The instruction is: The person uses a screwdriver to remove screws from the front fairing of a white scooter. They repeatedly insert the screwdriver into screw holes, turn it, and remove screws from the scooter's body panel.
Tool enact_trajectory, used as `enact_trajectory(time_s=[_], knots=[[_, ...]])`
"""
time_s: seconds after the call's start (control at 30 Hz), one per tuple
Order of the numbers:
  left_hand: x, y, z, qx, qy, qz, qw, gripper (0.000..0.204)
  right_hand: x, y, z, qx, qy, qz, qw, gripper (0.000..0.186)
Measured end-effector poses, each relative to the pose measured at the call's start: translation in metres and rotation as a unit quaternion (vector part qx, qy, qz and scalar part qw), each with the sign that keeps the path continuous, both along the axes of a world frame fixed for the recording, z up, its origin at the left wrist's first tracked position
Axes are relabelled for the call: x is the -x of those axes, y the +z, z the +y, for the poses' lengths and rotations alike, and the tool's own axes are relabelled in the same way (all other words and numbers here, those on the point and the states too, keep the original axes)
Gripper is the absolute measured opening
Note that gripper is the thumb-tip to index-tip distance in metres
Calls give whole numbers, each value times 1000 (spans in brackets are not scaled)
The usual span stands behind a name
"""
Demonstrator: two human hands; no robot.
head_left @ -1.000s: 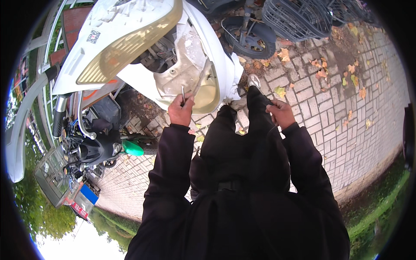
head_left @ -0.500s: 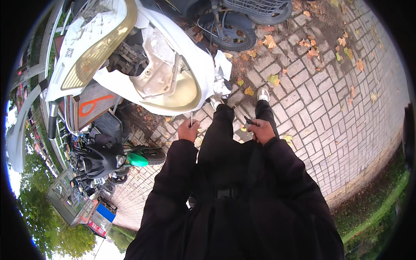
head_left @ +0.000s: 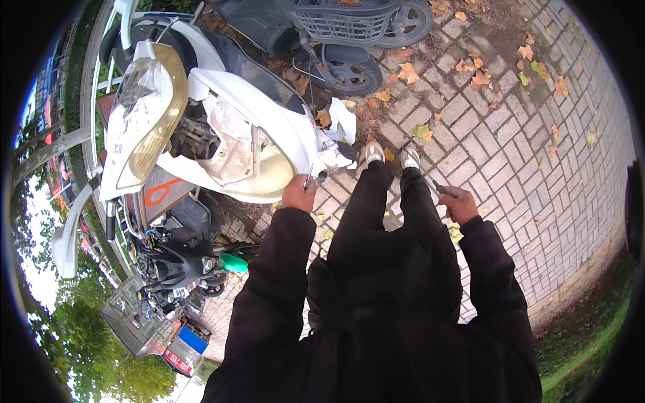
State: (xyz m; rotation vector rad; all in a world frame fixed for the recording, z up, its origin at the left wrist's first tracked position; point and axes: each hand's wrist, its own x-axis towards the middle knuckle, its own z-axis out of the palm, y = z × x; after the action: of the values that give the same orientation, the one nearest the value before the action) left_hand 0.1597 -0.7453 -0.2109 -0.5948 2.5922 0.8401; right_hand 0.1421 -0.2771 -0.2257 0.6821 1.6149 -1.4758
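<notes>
One slip could scratch the white scooter [head_left: 287, 134]: left fingers [head_left: 306, 186] pinch a metal rod [head_left: 309, 176], right fingers [head_left: 451, 194] a dark-handled tool [head_left: 439, 189].

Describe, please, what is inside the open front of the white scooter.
Dark mechanical parts show inside the white scooter; what lies beneath the pale inner panel is covered.

Fallen leaves [head_left: 408, 73] on brick paving [head_left: 510, 181], near dark wheel [head_left: 349, 79].
</notes>
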Motion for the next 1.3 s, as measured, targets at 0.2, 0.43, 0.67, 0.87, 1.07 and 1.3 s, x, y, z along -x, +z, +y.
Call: enact_trajectory(time_s=[0.2, 0.43, 0.67, 0.87, 1.07, 1.3], knots=[[136, -30, -25, 140, -175, 68, 972, 50, 11, -15, -20, -5, -10, -32, 999, 40], [194, -44, -39, 220, -230, -90, 944, 60, 24, -66, -85, 44, -29, -43, 998, 43], [207, -56, -20, 302, -259, -195, 896, 54, 13, -144, -104, 112, 1, -82, 990, 46], [214, -65, -6, 341, -263, -224, 874, 46, -8, -174, -61, 97, -17, -157, 983, 37], [194, -69, 7, 362, -329, -244, 837, 63, -11, -188, -60, 130, -47, -178, 974, 38], [203, -68, 9, 347, -410, -168, 826, 26, -6, -194, -53, 125, -47, -192, 972, 35]])
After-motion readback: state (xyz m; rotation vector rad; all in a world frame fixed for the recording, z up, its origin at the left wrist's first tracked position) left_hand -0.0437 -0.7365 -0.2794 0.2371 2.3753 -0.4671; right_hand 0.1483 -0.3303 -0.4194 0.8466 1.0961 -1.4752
